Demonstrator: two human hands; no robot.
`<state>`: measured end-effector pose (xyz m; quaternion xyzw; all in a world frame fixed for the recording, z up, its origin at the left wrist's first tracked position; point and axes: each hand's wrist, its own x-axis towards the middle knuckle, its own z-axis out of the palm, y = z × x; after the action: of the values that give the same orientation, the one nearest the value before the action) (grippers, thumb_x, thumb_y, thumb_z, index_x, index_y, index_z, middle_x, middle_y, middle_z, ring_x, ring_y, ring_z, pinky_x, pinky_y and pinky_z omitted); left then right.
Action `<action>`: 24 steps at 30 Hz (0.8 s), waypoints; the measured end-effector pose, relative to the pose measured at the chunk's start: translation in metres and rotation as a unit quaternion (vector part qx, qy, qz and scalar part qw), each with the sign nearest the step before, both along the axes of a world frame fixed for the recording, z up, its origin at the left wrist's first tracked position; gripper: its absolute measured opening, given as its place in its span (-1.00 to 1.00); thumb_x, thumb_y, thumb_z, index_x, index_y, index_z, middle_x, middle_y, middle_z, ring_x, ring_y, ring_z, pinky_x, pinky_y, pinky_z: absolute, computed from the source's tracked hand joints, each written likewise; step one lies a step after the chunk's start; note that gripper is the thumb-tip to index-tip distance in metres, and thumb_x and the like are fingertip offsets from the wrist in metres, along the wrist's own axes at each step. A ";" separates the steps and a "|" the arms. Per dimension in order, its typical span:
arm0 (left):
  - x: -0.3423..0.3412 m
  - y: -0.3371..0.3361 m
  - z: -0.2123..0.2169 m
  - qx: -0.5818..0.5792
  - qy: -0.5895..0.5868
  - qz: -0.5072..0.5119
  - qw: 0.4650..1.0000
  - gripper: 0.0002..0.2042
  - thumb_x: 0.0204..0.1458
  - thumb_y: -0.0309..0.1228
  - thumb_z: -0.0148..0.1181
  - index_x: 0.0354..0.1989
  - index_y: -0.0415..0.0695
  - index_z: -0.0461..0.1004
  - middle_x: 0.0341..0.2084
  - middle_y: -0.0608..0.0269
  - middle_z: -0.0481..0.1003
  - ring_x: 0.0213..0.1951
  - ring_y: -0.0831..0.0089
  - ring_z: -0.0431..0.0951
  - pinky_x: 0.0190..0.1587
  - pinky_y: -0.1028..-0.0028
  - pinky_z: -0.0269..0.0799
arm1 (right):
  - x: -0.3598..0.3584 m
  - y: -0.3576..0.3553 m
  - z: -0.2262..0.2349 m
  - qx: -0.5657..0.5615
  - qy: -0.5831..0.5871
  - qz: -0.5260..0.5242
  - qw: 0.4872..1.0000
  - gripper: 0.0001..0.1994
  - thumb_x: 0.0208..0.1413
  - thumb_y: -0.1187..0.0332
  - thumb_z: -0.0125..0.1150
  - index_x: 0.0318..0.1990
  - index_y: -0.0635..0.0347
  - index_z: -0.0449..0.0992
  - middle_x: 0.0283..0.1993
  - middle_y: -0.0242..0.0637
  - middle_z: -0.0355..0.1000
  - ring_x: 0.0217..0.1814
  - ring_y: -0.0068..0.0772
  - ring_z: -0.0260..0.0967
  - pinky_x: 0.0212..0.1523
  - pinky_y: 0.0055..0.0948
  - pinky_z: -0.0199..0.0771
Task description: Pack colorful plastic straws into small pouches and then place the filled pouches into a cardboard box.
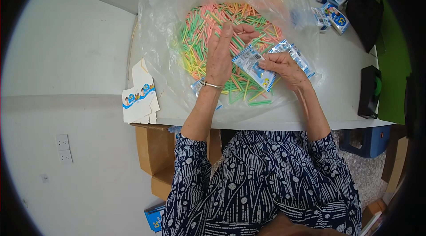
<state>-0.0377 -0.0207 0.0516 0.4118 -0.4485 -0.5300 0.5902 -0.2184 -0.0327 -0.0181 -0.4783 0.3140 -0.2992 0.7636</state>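
A heap of thin pink, green, yellow and orange sticks point(208, 31) lies on a clear plastic sheet point(164, 23) on the white table point(341, 85). My left hand point(222, 54) is raised over the heap and pinches a few sticks between thumb and fingers. A metal bangle is on that wrist. My right hand point(284, 69) holds a small blue-and-white plastic packet point(253, 67) by its edge, just right of the left hand. More such packets point(297, 56) lie under and beside the right hand.
Flat blue-and-white cardboard boxes point(141, 96) hang over the table's left edge. Folded small boxes point(330, 7) sit at the far right. A black bag point(366, 9) and a black tape dispenser point(370, 91) stand at the right edge. Brown cartons point(155, 151) are under the table.
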 end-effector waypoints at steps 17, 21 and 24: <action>-0.008 0.019 0.004 -0.058 0.011 0.017 0.998 -0.54 0.25 -0.10 -0.15 -0.13 -0.38 0.36 -0.16 -0.01 0.46 -0.04 0.17 0.51 -0.01 0.32 0.43 | -0.003 0.001 0.001 0.029 0.002 0.056 0.998 -0.81 0.08 0.32 0.24 -0.33 0.28 0.59 -0.42 -0.48 0.49 -0.37 -0.76 0.32 -0.28 -0.68 0.29; -0.005 0.018 0.002 -0.044 0.033 0.011 0.998 -0.55 0.25 -0.11 -0.15 -0.13 -0.36 0.36 -0.16 -0.02 0.47 -0.03 0.18 0.51 0.00 0.29 0.43 | -0.005 0.002 0.003 0.017 -0.006 0.067 0.998 -0.81 0.08 0.33 0.24 -0.32 0.31 0.59 -0.41 -0.47 0.49 -0.36 -0.76 0.32 -0.28 -0.69 0.29; -0.005 0.020 -0.002 -0.025 0.001 -0.006 1.000 -0.56 0.26 -0.11 -0.15 -0.12 -0.35 0.36 -0.16 -0.03 0.46 -0.02 0.19 0.50 0.00 0.29 0.43 | -0.005 0.002 0.003 0.012 -0.013 0.071 0.997 -0.80 0.08 0.33 0.24 -0.31 0.32 0.60 -0.40 -0.47 0.49 -0.35 -0.76 0.32 -0.27 -0.69 0.28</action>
<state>-0.0429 -0.0004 0.0493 0.3937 -0.4635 -0.5225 0.5975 -0.2230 -0.0310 -0.0150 -0.4865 0.2728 -0.2464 0.7926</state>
